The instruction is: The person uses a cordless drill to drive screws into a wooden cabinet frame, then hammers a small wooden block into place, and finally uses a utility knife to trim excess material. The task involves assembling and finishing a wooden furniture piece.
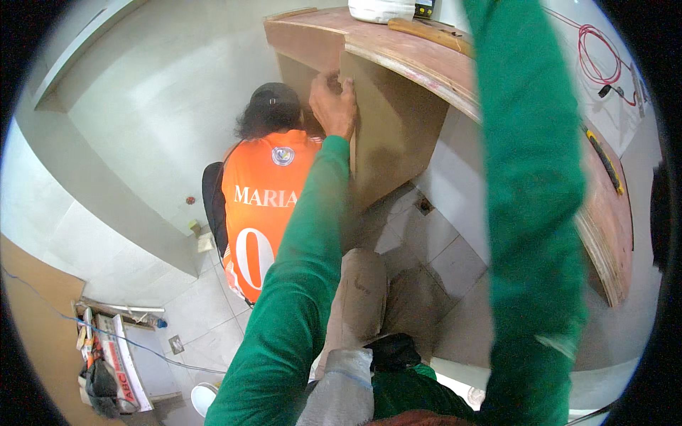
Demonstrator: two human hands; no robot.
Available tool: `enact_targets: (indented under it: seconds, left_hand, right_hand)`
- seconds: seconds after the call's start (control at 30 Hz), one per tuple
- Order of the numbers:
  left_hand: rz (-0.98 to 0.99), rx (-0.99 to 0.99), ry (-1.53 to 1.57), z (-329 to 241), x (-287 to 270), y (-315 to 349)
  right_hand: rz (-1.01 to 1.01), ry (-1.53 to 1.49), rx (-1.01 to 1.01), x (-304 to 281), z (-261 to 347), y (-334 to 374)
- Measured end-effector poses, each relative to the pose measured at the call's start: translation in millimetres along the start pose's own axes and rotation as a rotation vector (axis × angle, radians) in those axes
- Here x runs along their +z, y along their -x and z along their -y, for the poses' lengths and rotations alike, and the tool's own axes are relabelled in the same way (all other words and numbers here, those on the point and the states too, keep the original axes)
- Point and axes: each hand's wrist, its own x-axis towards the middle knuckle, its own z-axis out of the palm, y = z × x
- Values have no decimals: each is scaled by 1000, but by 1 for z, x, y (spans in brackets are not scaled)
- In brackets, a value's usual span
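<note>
My left hand [332, 106] is raised at the front edge of a brown wooden panel [391, 124], which stands upright under a curved plywood countertop [426, 60]. Its fingers are curled in and the thumb points up. Whether they grip the panel's edge or some small thing does not show. My right arm [529, 177], in a green sleeve, stretches up across the countertop and leaves the picture at the top, so the right hand is out of sight.
A person in an orange shirt [266, 192] and dark cap crouches close left of my left arm. On the countertop lie a wooden-handled tool [430, 35], a white container [381, 10] and a yellow-black cutter [602, 160]. Red cable [600, 57] hangs at right; bags [103, 383] lie lower left.
</note>
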Motion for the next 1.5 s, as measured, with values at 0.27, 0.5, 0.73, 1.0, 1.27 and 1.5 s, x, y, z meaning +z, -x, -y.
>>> enact_targets:
  seconds: [0.27,0.5,0.73,1.0,1.27,1.5]
  left_hand:
    - [185,-23,-24,17,-24,6]
    - [172,21,3,-1,-23,12]
    - [127,59,10,-11,-23,18]
    - [140,98,8,-13,-21,17]
    - [133,98,-19,-12,-14,17]
    - [154,40,14,-14,-16,19]
  right_hand:
    - [-500,94,224,163,-53,308]
    - [-596,117,551,195,-170,397]
    - [-617,319,395,211,-226,383]
    - [-607,277,430,223,-242,373]
    - [-699,299,323,219,-249,368]
    - [-636,295,416,211,-236,359]
